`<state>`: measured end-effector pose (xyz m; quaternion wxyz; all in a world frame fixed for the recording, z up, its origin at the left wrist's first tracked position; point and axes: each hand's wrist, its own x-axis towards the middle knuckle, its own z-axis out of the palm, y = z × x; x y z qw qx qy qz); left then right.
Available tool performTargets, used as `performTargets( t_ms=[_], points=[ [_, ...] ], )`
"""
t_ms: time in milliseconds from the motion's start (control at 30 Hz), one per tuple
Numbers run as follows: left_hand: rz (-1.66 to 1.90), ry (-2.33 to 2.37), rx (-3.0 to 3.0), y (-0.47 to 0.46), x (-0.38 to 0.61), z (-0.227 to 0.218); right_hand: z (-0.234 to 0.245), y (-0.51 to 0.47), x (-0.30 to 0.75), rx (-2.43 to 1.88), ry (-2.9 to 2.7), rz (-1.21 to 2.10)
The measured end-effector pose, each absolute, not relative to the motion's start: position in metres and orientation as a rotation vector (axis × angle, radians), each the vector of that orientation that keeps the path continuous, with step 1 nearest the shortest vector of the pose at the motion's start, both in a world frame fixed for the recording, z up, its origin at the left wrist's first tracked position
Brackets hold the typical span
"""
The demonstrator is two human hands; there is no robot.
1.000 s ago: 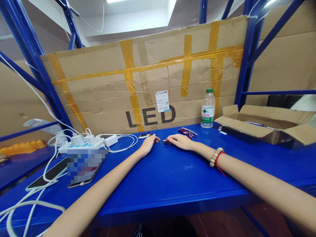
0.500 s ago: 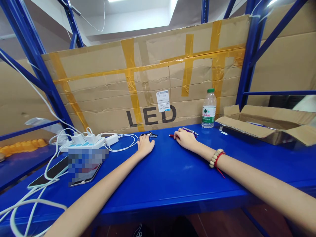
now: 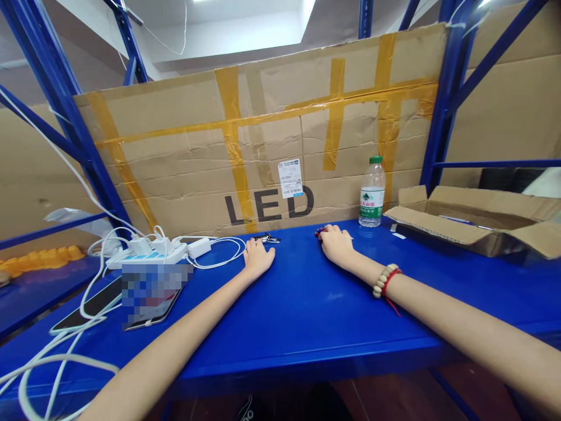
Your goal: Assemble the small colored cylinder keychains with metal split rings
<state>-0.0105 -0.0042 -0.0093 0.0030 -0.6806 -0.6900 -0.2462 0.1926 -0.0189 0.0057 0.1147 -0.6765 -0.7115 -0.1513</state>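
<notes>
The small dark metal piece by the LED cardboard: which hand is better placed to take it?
Left, probably. The left hand lies just before the metal piece; the right hand rests farther right, over small red items.

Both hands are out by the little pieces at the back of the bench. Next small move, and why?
Probably close the right hand on the red pieces at its fingertips: it touches them, while the left hand lies flat beside the dark metal piece.
</notes>
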Motion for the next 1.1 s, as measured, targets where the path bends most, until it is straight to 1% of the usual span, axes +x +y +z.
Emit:
performTargets(
  t_ms=[233, 400, 633, 767, 900, 1100],
  points=[
    [-0.721, -2.210, -2.125, -0.006, -0.010, -0.008, 0.003, -0.018, 0.195, -1.967, -2.113, -0.570],
    [-0.681, -2.248, -2.115, -0.008, -0.009, -0.007, 0.004, -0.019, 0.194, -1.734, -2.196, -0.596],
    [-0.665, -2.356, -2.073, -0.007, -0.009, -0.004, -0.001, -0.015, 0.191, -1.434, -2.376, -0.316],
    [-0.614, -2.328, -2.140, -0.008, -0.009, -0.005, -0.007, -0.005, 0.197, -1.299, -2.411, -0.184],
    [-0.605, -2.245, -2.158, -0.009, -0.009, -0.007, -0.010, 0.001, 0.200, -1.278, -2.402, -0.118],
    [-0.551, -2.186, -2.163, -0.010, -0.008, -0.007, -0.007, -0.001, 0.200, -1.313, -2.403, -0.114]
  ],
)
